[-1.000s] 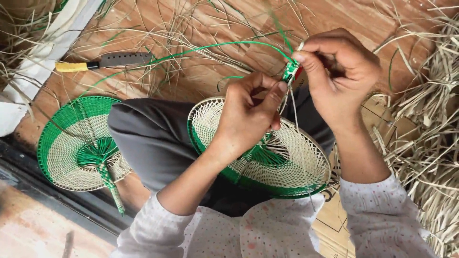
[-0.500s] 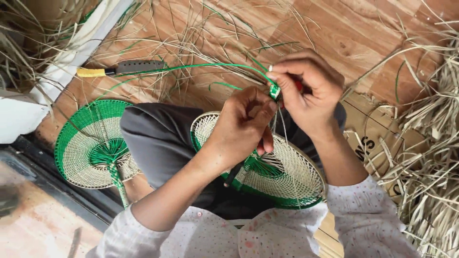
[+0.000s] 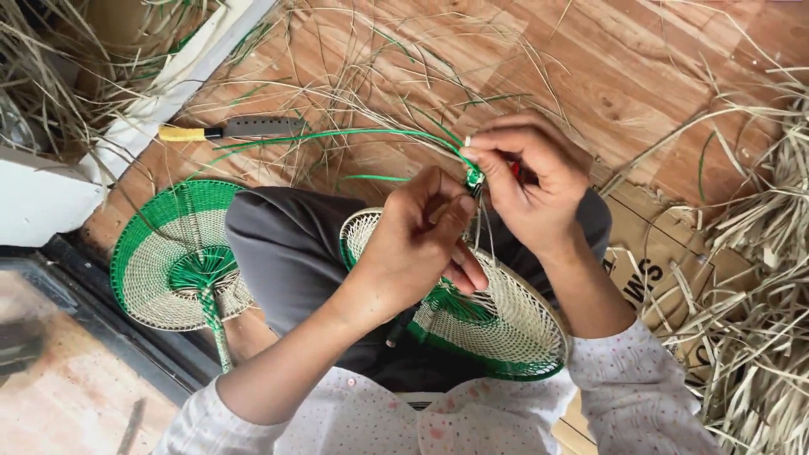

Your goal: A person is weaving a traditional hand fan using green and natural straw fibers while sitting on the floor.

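Scene: seated on a wooden floor point(image 3: 640, 59) strewn with dry straw point(image 3: 758, 278), working a woven fan over a grey-trousered knee point(image 3: 286, 244).
Left hand point(image 3: 417, 244): curled nearly closed, thumb and forefinger pinched at the fan's handle end; exactly which strand sits between them, impossible to tell.
Right hand point(image 3: 531, 181): fingers bunched tight, nipping the green-wrapped handle tip point(image 3: 474, 175) together with a green strip point(image 3: 337, 135).
Fan in work point(image 3: 497, 316): round, cream weave with a green rim and green fan-shaped centre, lying across the lap below both hands, handle end raised to the fingers.
Green strip: arching leftward from the tip over the floor, ending near the knife.
Handling, fan: probably very light, springy rather than rigid, weave liable to dent or fray if squeezed flat; best held at the bound handle or along the stiffened rim, not across the open lattice.
Handling, strip: thin, smooth, likely slippery and apt to kink; calls for a fingertip pinch close to the wrapping point.
Second fan point(image 3: 168, 257): finished-looking, same colours, flat on the floor left of the knee, handle pointing toward the wearer.
Knife point(image 3: 232, 129): yellow handle, dark blade, on the floor beyond the fans, well apart from both hands.
Cardboard point(image 3: 649, 253): flattened under the right forearm.
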